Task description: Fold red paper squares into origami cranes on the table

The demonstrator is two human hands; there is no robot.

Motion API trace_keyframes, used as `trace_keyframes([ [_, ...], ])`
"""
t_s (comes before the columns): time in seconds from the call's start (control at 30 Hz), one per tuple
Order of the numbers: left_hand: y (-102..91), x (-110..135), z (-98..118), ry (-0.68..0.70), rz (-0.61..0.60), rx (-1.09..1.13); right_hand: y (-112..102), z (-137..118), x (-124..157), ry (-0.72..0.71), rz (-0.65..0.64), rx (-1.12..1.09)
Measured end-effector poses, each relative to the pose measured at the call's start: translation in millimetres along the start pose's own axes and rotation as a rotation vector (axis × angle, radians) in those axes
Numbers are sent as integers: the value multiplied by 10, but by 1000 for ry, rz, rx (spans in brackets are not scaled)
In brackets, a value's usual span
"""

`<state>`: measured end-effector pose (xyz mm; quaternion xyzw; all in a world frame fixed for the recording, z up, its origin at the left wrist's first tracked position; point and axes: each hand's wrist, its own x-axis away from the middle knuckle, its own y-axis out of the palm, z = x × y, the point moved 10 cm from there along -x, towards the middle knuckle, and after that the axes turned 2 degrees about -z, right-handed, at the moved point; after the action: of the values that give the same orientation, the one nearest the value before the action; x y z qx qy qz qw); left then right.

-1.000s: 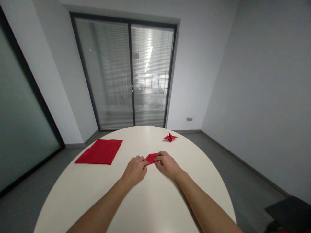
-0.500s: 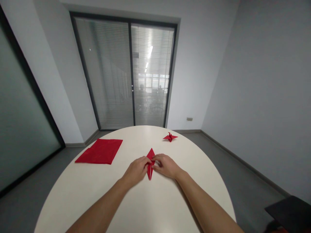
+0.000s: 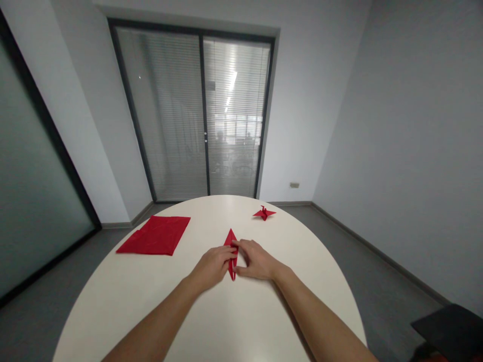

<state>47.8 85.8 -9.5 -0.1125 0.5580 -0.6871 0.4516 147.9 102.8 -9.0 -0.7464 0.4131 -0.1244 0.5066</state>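
Note:
A narrow, diamond-shaped piece of folded red origami paper [image 3: 231, 236] lies on the white table between my hands, its long points toward and away from me. A slit runs up its near half. My left hand [image 3: 213, 266] grips its left side, fingers laid over the middle. On the other side my right hand [image 3: 256, 259] touches the right edge, forefinger near the middle and thumb lower down by the slit. Fingers partly cover the paper's centre. Farther back to the right stands a finished red paper crane [image 3: 264, 213] with spread wings.
A stack of red paper sheets [image 3: 156, 236] rests on the left of the round white table [image 3: 226, 322]. Beyond the table are a glass door with blinds [image 3: 173, 125] and grey walls. A dark chair-like object [image 3: 453, 327] stands at the lower right.
The folded paper has turned slightly, its far tip shifting left. My right thumb has slid down toward the near end, widening its gap from the forefinger. The crane and the stack have not moved.

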Motion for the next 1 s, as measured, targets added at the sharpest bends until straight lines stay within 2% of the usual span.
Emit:
trace_keyframes([
  [0.23,-76,-21,53,-25,19,-78,96,18,18,30,-117,-41],
  [0.37,-98,-17,-2,-65,36,-121,103,-11,26,8,-138,-50],
  [0.47,-115,-8,-56,-106,57,-159,61,-64,16,-37,-101,-36],
  [0.67,-121,8,-97,-140,71,-208,-123,-221,-4,-161,69,-10],
  [0.9,-139,6,-106,-141,75,-170,-165,-202,-19,-191,99,72],
  [1.0,-160,8,-102,-159,71,-157,-176,-144,-23,-156,108,118],
])
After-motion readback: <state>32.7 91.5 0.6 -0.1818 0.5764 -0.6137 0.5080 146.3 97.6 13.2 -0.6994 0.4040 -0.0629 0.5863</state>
